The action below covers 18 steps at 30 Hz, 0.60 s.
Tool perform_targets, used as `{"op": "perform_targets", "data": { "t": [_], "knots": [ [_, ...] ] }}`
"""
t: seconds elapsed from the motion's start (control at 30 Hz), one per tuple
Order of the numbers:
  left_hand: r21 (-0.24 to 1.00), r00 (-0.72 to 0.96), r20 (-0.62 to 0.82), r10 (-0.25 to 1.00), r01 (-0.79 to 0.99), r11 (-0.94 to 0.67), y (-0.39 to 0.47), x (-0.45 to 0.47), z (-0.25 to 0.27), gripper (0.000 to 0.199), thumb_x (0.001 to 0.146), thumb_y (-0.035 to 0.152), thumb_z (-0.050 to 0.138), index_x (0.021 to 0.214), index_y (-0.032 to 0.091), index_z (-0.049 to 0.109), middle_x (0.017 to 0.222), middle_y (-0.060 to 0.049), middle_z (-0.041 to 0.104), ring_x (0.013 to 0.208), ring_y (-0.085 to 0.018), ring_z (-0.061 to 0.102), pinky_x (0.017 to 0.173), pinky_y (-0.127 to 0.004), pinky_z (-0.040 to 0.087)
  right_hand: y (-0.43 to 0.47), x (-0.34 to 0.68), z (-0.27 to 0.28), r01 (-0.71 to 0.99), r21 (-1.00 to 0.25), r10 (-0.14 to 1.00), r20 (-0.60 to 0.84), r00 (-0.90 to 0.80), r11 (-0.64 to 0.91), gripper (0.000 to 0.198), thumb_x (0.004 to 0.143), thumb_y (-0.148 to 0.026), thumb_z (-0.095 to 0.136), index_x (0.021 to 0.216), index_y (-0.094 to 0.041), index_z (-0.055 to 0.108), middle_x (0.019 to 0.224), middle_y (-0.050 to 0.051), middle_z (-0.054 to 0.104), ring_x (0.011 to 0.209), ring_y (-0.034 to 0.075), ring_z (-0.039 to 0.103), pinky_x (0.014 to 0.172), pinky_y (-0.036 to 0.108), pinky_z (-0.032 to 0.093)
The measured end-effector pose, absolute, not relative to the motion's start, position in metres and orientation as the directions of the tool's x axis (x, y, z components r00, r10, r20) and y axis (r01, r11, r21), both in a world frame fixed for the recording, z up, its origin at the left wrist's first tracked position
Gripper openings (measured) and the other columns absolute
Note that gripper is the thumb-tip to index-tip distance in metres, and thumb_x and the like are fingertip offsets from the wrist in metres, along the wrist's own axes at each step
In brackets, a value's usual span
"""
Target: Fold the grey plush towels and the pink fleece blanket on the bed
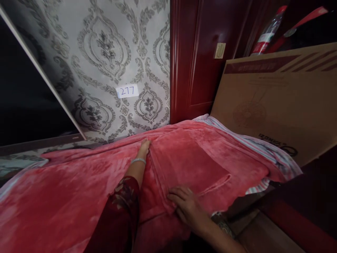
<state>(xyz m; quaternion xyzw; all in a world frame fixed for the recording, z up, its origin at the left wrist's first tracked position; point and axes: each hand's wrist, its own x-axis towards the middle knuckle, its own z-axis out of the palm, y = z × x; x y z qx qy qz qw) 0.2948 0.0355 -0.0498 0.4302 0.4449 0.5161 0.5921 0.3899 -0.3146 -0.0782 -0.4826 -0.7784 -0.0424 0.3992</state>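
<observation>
Two corners of a folded, red plush cloth (191,163) atop a broader red plush blanket (65,196) were gripped by the left hand (144,147) and right hand (187,206), so uneven pulling risked skewing it.

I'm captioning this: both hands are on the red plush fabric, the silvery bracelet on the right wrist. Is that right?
Not quite: in the head view, the silvery bracelet is on the wrist of the left hand, not the right hand. Both hands are on the red plush fabric.

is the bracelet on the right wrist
No, the silver bracelet is on the wrist of the left hand, which touches the red blanket.
</observation>
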Motion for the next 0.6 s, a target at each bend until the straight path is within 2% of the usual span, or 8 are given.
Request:
{"op": "perform_targets", "data": {
  "t": [0.07, 0.2, 0.27, 0.37, 0.47, 0.6],
  "knots": [
    [0.964, 0.084, -0.109, 0.99, -0.235, 0.126, 0.036, 0.293, -0.055, 0.023, 0.083, 0.034, 0.077, 0.079, 0.015, 0.065, 0.066, 0.003, 0.063, 0.058, -0.011, 0.058, 0.06, -0.027, 0.052, -0.315, 0.39, -0.081, 0.786, -0.337, 0.738, 0.64, -0.213, 0.519, 0.044, 0.086, -0.001, 0.047, 0.119, -0.02, 0.069, 0.115, 0.01, 0.074, 0.107, 0.022, 0.067, 0.091, 0.039, 0.057],
    [0.958, 0.051, -0.127, 0.991, -0.253, 0.135, 0.048, 0.298, -0.047, 0.027, 0.068, 0.031, 0.088, 0.073, 0.015, 0.067, 0.065, -0.001, 0.066, 0.063, -0.018, 0.065, 0.064, -0.032, 0.056, -0.313, 0.394, -0.082, 0.774, -0.332, 0.719, 0.66, -0.218, 0.539, 0.046, 0.086, -0.003, 0.047, 0.124, -0.02, 0.068, 0.115, 0.011, 0.074, 0.108, 0.022, 0.067, 0.094, 0.041, 0.057],
    [0.96, 0.026, -0.125, 0.992, -0.249, 0.127, 0.054, 0.297, -0.04, 0.025, 0.077, 0.033, 0.084, 0.08, 0.014, 0.068, 0.071, -0.002, 0.068, 0.068, -0.018, 0.066, 0.067, -0.033, 0.058, -0.311, 0.393, -0.081, 0.773, -0.334, 0.7, 0.688, -0.192, 0.539, 0.049, 0.086, -0.003, 0.046, 0.128, -0.02, 0.066, 0.118, 0.011, 0.073, 0.112, 0.023, 0.066, 0.097, 0.043, 0.055],
    [0.966, 0.002, -0.135, 0.991, -0.224, 0.132, 0.057, 0.29, -0.037, 0.026, 0.094, 0.037, 0.069, 0.105, 0.014, 0.068, 0.098, -0.005, 0.07, 0.083, -0.016, 0.068, 0.075, -0.034, 0.06, -0.311, 0.387, -0.078, 0.772, -0.33, 0.688, 0.702, -0.184, 0.543, 0.05, 0.085, -0.003, 0.047, 0.128, -0.02, 0.066, 0.12, 0.011, 0.073, 0.113, 0.023, 0.066, 0.098, 0.044, 0.055],
    [0.967, -0.013, -0.178, 0.984, -0.186, 0.172, 0.054, 0.282, -0.043, 0.034, 0.096, 0.039, 0.066, 0.121, 0.016, 0.064, 0.117, -0.008, 0.067, 0.097, -0.02, 0.068, 0.083, -0.039, 0.061, -0.314, 0.379, -0.076, 0.777, -0.333, 0.727, 0.65, -0.222, 0.535, 0.046, 0.085, -0.001, 0.047, 0.12, -0.02, 0.07, 0.115, 0.009, 0.074, 0.107, 0.023, 0.067, 0.09, 0.039, 0.057],
    [0.969, -0.022, -0.205, 0.978, -0.148, 0.2, 0.051, 0.277, -0.052, 0.034, 0.096, 0.038, 0.066, 0.123, 0.016, 0.063, 0.116, -0.008, 0.067, 0.095, -0.019, 0.067, 0.081, -0.038, 0.061, -0.318, 0.379, -0.078, 0.776, -0.362, 0.762, 0.607, -0.224, 0.517, 0.043, 0.087, -0.003, 0.048, 0.12, -0.021, 0.07, 0.116, 0.009, 0.075, 0.107, 0.022, 0.068, 0.091, 0.038, 0.057]
  ]
}}
